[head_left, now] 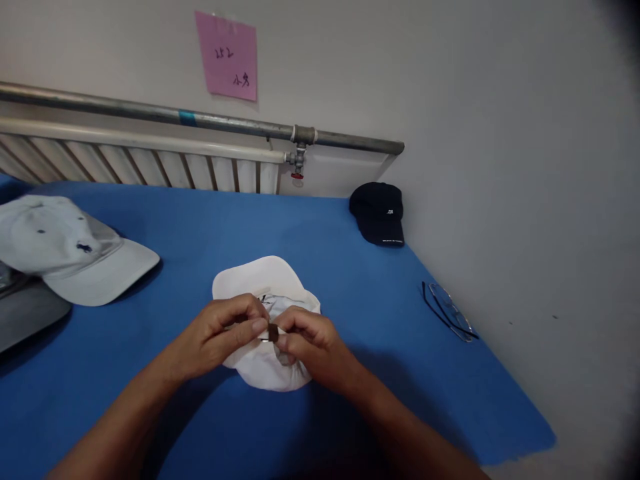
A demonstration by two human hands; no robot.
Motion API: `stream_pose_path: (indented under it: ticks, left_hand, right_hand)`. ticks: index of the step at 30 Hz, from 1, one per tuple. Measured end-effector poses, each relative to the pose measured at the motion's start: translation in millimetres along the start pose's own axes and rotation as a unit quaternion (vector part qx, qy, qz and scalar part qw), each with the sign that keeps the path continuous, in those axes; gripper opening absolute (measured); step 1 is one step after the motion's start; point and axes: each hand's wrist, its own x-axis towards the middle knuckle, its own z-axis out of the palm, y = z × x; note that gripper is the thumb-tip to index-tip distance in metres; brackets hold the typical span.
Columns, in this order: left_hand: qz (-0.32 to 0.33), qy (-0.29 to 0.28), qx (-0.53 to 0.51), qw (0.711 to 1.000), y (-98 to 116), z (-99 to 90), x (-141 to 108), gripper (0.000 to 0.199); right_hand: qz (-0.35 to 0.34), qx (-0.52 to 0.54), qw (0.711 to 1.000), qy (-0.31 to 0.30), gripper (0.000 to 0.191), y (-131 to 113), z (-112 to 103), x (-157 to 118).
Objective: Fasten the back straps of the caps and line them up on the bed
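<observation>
A white baseball cap [273, 370] lies on the blue cloth, its brim pointing away from me and a dark mark on its front partly covered by my fingers. At the cap's back strap is a small brown-and-metal buckle [273, 333]. My left hand [227, 333] pinches the strap on the left side of the buckle, thumb against fingertips. From the right, my right hand [310, 340] pinches the strap at the buckle's other side. Exactly how the strap passes through the buckle is too small to tell.
A second white cap [90, 247] and a grey cap [30, 313] overlap at the left. A dark navy cap [377, 213] sits at the back right, with eyeglasses [450, 313] nearer me by the wall. Behind the table run a radiator [150, 163] and a metal pipe [240, 125].
</observation>
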Motion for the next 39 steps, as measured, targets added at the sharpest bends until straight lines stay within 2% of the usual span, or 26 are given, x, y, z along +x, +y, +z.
stream_pose_path:
  ticks: [4,6,8,10,13,16,19,21,23,26,28,30,35,39]
  left_hand:
    - [-0.013,-0.044,0.016,0.999,4.6,-3.8,-2.5,0.027]
    - [-0.018,-0.049,0.002,0.999,3.8,-5.8,-3.4,0.026]
    - [-0.016,-0.048,-0.018,0.999,1.6,-7.6,-4.0,0.024]
    - [-0.01,-0.046,-0.037,0.998,-1.0,-9.1,-4.5,0.022]
    - [-0.005,-0.037,-0.062,0.997,-3.4,-11.4,-5.5,0.021]
    - [0.001,-0.016,-0.079,0.997,-3.6,-14.1,-6.0,0.022]
    - [0.019,0.005,-0.09,0.996,-3.5,-17.5,-5.0,0.021]
    - [0.038,0.027,-0.1,0.994,-4.9,-20.1,-4.0,0.02]
    - [0.054,0.058,-0.114,0.99,-7.6,-22.8,-3.6,0.02]
    - [0.057,0.102,-0.141,0.983,-12.2,-26.2,-4.5,0.02]
    - [0.055,0.121,-0.158,0.978,-14.0,-27.3,-5.5,0.02]
    - [0.056,0.126,-0.17,0.976,-14.0,-27.5,-6.2,0.021]
    - [0.049,0.087,-0.17,0.98,-8.8,-26.1,-6.9,0.021]
    - [0.053,0.039,-0.166,0.984,-6.1,-24.6,-7.4,0.023]
  right_hand:
    - [-0.068,-0.05,0.996,0.017,0.002,-1.4,-3.7,-0.8]
    - [-0.119,-0.081,0.989,0.032,0.011,-1.2,-8.5,-1.2]
    - [-0.185,-0.14,0.971,0.061,0.023,0.3,-14.6,-1.5]
    - [-0.237,-0.231,0.94,0.081,0.032,3.1,-20.8,-0.9]
    - [-0.238,-0.368,0.896,0.066,0.04,9.0,-27.4,1.8]
    - [-0.201,-0.421,0.883,0.058,0.037,13.2,-30.1,5.3]
    - [-0.167,-0.344,0.918,0.103,0.025,13.1,-33.2,8.1]
    - [-0.118,-0.229,0.955,0.148,0.019,11.6,-37.1,9.4]
    - [-0.072,-0.093,0.976,0.185,0.015,10.3,-42.2,10.7]
    - [-0.054,0.081,0.975,0.202,0.016,9.4,-49.1,12.0]
    - [-0.052,0.134,0.973,0.181,0.018,9.4,-51.9,12.9]
    - [-0.04,0.138,0.976,0.165,0.015,10.2,-53.9,14.5]
    - [-0.006,0.028,0.974,0.225,0.013,16.5,-57.4,22.4]
    - [0.041,-0.025,0.981,0.188,0.013,22.4,-57.0,25.3]
